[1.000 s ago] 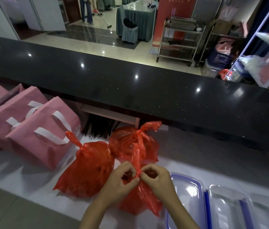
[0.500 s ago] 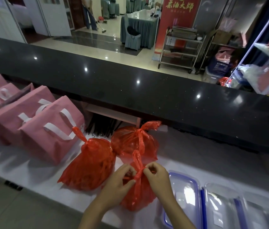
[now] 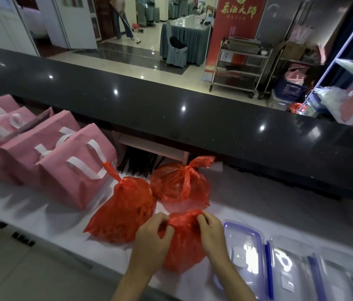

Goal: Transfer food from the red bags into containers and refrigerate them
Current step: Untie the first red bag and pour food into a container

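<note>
Head view of a white worktop [image 3: 41, 218] below a dark counter ledge [image 3: 214, 127]. At the left of the frame stands a row of pink gift bags [image 3: 67, 170] with white handles. Right of these, near the centre, lie three red bags: a knotted left bag [image 3: 125, 211], a knotted rear bag [image 3: 179, 183] just beside it, and the front bag [image 3: 182, 246], which sits at lower centre near the worktop's front edge and touches the left bag. The left hand [image 3: 151, 242] and the right hand [image 3: 211, 231] meet at the top of the front bag; the fingers of both are closed on the bunched plastic at its neck, on either side of the tie. Whether the knot is loose yet cannot be told. At lower right, just beside the front bag, lie clear containers with blue clips [image 3: 245, 253], lids on. The bags appear thin, soft and crinkled, shaped by their contents; the film is likely slippery and liable to tear if pulled hard. The bunched neck is the sound place to take hold, with the base left resting on the worktop so the load does not swing or spill.
</note>
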Demonstrator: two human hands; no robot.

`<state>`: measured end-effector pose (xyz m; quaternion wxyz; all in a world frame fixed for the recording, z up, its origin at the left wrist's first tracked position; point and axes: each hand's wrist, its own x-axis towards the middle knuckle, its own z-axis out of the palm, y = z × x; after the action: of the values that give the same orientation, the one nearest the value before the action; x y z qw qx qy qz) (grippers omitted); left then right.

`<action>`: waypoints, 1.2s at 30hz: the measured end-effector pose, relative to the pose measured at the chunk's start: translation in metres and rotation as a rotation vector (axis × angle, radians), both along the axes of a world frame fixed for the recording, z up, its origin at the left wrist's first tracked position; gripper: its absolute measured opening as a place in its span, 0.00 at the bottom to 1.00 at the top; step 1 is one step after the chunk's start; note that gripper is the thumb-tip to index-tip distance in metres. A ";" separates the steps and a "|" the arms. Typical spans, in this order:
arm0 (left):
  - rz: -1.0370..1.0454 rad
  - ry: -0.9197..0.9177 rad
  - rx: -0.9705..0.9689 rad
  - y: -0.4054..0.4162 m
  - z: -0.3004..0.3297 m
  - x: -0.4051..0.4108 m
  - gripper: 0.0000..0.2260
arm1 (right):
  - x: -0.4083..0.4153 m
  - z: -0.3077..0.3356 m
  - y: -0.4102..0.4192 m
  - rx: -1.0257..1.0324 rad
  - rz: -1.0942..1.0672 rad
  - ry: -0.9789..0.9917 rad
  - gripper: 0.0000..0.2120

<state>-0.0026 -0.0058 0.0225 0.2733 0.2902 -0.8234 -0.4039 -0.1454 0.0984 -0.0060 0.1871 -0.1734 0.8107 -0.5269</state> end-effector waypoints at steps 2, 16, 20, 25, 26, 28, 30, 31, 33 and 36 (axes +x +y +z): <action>0.091 -0.089 0.056 -0.002 -0.001 0.000 0.08 | 0.002 -0.003 0.004 0.024 -0.002 -0.027 0.17; -0.367 0.060 1.055 -0.039 0.014 0.033 0.30 | 0.005 -0.004 0.021 0.141 0.302 0.154 0.13; -0.300 -0.060 0.860 -0.047 0.011 0.034 0.27 | 0.012 -0.008 0.021 0.049 0.313 0.212 0.06; -0.442 -0.151 0.460 -0.039 0.007 0.008 0.27 | 0.005 0.000 0.026 -0.031 0.295 0.225 0.07; -0.474 -0.194 0.379 -0.036 0.005 0.002 0.29 | 0.005 0.000 0.027 -0.037 0.309 0.230 0.05; -0.419 -0.203 0.263 -0.034 -0.001 -0.008 0.26 | 0.008 0.000 0.027 -0.024 0.348 0.235 0.06; -0.380 -0.168 0.247 -0.032 -0.005 -0.012 0.19 | 0.009 0.001 0.028 0.000 0.345 0.228 0.11; -0.389 -0.160 0.250 -0.030 -0.005 -0.012 0.17 | 0.008 0.002 0.028 -0.002 0.333 0.231 0.10; -0.417 -0.159 0.274 -0.030 -0.005 -0.010 0.14 | 0.004 0.006 0.031 0.006 0.295 0.253 0.07; -0.346 -0.097 0.298 -0.037 -0.004 -0.005 0.10 | -0.010 0.010 0.040 -0.018 0.145 0.261 0.08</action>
<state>-0.0073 -0.0423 0.0180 0.1146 0.2010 -0.8043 -0.5473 -0.1551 0.1386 0.0043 0.1162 -0.3002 0.8088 -0.4921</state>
